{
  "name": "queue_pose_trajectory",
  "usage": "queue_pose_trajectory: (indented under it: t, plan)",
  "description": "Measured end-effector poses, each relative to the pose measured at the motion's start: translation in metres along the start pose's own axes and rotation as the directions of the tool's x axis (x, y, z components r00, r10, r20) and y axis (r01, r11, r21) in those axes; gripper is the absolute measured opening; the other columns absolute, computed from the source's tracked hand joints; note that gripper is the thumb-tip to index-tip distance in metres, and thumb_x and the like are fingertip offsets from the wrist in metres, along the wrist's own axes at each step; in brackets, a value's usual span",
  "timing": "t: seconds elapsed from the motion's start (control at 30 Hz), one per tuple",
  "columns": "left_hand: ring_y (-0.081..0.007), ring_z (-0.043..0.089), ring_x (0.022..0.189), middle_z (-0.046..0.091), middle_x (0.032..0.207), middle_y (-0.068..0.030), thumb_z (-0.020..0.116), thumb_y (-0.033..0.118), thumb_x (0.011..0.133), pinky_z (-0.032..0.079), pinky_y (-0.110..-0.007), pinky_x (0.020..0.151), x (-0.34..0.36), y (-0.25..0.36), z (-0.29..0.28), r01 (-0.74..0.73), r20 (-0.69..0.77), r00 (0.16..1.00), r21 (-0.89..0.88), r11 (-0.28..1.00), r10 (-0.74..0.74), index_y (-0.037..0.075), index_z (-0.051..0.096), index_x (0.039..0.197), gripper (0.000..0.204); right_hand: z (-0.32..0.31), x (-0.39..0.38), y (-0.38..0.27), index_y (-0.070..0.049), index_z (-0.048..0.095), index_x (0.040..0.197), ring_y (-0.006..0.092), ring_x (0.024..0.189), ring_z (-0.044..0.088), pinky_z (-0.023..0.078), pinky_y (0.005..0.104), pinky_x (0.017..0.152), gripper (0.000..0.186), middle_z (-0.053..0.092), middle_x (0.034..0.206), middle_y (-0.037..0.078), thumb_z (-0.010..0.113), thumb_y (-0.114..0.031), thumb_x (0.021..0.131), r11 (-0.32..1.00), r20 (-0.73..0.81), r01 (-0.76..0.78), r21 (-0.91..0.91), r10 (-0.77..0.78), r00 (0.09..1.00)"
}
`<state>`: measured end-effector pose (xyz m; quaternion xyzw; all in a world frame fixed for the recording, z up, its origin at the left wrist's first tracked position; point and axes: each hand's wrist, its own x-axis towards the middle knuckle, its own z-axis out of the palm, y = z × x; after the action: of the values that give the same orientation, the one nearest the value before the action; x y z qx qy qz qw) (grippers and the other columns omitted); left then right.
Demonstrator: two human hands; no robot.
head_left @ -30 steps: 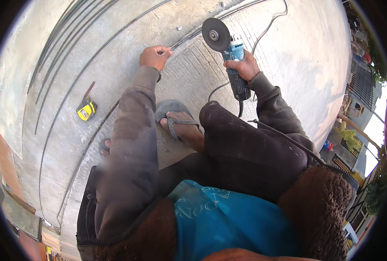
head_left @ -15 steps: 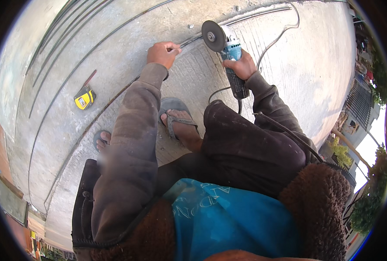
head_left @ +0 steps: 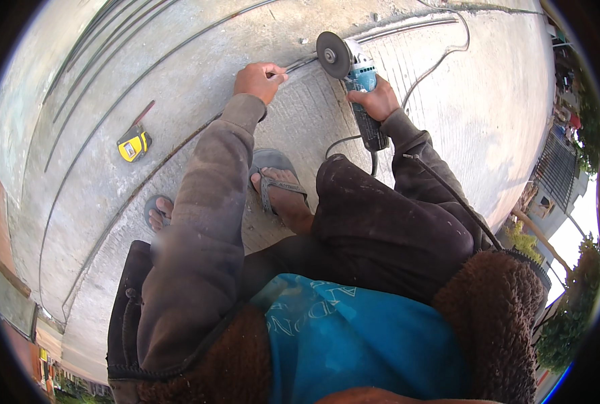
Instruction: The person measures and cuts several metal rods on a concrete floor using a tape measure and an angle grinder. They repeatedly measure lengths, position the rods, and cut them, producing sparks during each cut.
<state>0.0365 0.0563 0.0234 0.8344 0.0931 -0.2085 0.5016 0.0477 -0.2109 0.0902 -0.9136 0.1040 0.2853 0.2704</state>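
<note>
My right hand (head_left: 379, 99) is wrapped round the body of a teal and black angle grinder (head_left: 363, 84), whose dark cutting disc (head_left: 334, 55) faces left, close to the metal rods. Whether the disc touches them I cannot tell. My left hand (head_left: 259, 82) pinches a thin steel rod (head_left: 298, 64) between thumb and fingers, left of the disc. That rod runs on past the grinder to the upper right, where it lies beside another. A longer, rusty rod (head_left: 155, 170) extends from under my left arm to the lower left.
A yellow tape measure (head_left: 134, 147), its blade a little out, lies on the concrete floor (head_left: 199, 81) at left. Several long rods (head_left: 104, 64) lie beyond it. The power cord (head_left: 429, 67) loops to the right of the grinder. My sandalled foot (head_left: 279, 185) is near the rods.
My left hand has shifted slightly right along with the rod. The grinder stays almost in place, and the view has tilted a little.
</note>
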Motion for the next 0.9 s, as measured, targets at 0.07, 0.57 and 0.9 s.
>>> queue_pose_trajectory:
  t: [0.07,0.57,0.9]
  plan:
    - [-0.0247,0.068,0.097,0.072,0.103,-0.0089,0.073,0.024,0.082,0.053,-0.036,0.085,0.002,-0.001,-0.001,0.021,0.029,0.999,-0.008,1.000,-0.021,0.010,0.076,0.095,0.019,0.000,0.001,0.001,0.001,0.062,0.114,0.0299,0.095,0.067,0.051,0.0374,0.084,0.059,0.069,0.102,0.019,0.077,-0.031,0.066,1.000,0.003,-0.008,-0.004,0.008,1.000]
    - [-0.0273,0.065,0.103,0.071,0.107,-0.0107,0.072,0.029,0.081,0.050,-0.038,0.091,0.003,-0.007,-0.001,0.030,0.066,0.997,-0.047,0.998,-0.027,0.012,0.076,0.098,0.024,0.002,0.007,0.003,0.001,0.061,0.114,0.0302,0.094,0.067,0.051,0.0380,0.084,0.059,0.068,0.102,0.019,0.076,-0.032,0.066,0.999,-0.003,0.024,-0.021,-0.025,1.000]
    - [-0.0286,0.065,0.100,0.070,0.107,-0.0127,0.071,0.030,0.082,0.049,-0.039,0.089,0.003,-0.012,0.003,0.037,0.046,0.998,-0.049,0.998,-0.035,0.014,0.075,0.098,0.023,0.001,0.002,-0.001,0.002,0.064,0.106,0.0287,0.088,0.067,0.052,0.0381,0.078,0.054,0.069,0.095,0.019,0.075,-0.031,0.065,0.999,0.016,-0.024,-0.037,0.024,1.000]
